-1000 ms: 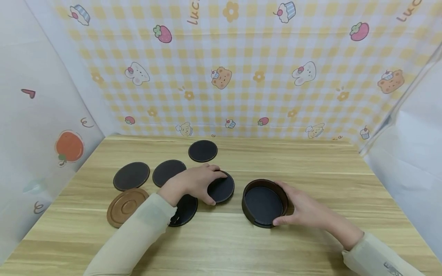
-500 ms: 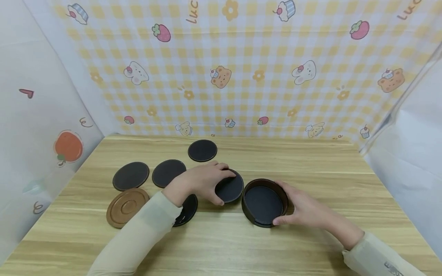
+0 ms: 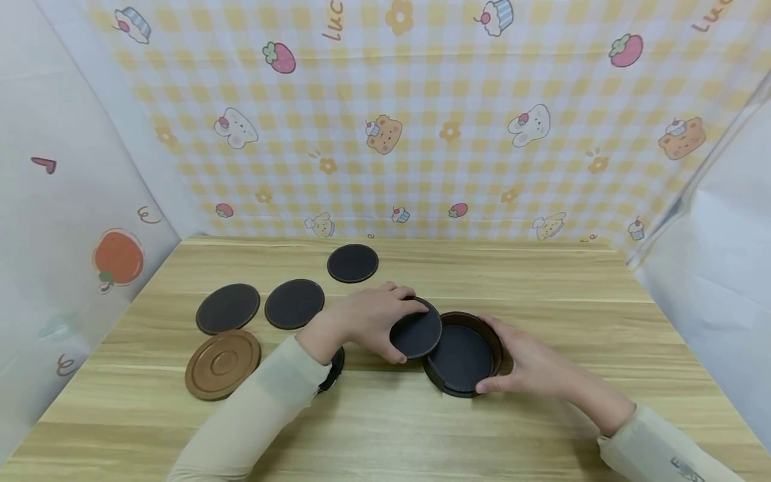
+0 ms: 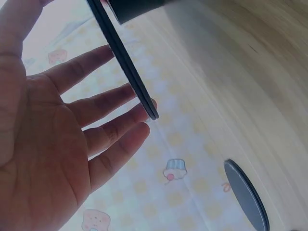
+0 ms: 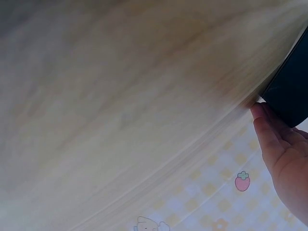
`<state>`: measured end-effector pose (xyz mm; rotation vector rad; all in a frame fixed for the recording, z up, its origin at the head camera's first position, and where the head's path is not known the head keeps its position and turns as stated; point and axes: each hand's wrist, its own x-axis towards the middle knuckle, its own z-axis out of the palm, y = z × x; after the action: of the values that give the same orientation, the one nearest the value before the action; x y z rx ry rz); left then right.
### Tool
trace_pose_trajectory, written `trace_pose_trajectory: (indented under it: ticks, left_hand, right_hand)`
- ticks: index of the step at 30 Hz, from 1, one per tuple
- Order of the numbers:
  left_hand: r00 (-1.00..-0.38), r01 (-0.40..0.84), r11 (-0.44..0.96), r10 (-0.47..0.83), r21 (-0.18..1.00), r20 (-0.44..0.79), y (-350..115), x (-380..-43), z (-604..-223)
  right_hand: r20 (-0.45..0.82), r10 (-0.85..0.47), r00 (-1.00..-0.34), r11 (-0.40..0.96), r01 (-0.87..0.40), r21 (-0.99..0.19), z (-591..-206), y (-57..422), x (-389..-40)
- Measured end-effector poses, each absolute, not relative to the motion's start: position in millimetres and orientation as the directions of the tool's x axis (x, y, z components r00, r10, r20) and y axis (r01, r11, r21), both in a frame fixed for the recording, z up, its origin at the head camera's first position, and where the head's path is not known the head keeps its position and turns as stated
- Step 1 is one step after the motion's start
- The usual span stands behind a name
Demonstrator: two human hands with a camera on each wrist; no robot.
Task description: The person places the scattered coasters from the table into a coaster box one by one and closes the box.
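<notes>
My left hand [image 3: 375, 323] pinches a black round coaster [image 3: 417, 329] by its edges, thumb at the near side and fingers at the far side. In the left wrist view its edge [image 4: 126, 62] appears as two thin layers, so it may be a pair of coasters pressed together. The coaster is raised and overlaps the left rim of a round dark coaster holder [image 3: 462, 387], which has a brown inner wall and a black bottom. My right hand [image 3: 530, 361] grips the holder's right side, thumb near, fingers behind. In the right wrist view only part of the holder [image 5: 293, 82] shows.
Flat on the wooden table [image 3: 385, 442] lie a far black coaster [image 3: 353, 263], a left one [image 3: 228, 308] and a middle one [image 3: 294, 304]. A brown wooden disc [image 3: 223, 365] touches the left one. Another black coaster [image 3: 334, 372] is mostly hidden under my left forearm.
My left hand has carried the black coaster rightward, from beside the holder to over its left rim. My right hand and the holder stay where they were.
</notes>
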<state>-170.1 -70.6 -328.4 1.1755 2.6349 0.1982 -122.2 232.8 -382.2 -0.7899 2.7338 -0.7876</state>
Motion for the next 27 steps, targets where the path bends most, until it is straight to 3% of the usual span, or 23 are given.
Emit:
trace_pose_trajectory:
  ticks: [27]
  left_hand:
    - [-0.553,0.782,0.58,0.814,0.228,-0.177,-8,-164,-329]
  right_hand:
    - [-0.053,-0.549,-0.834,0.714,-0.436,-0.547,-381,233,-123]
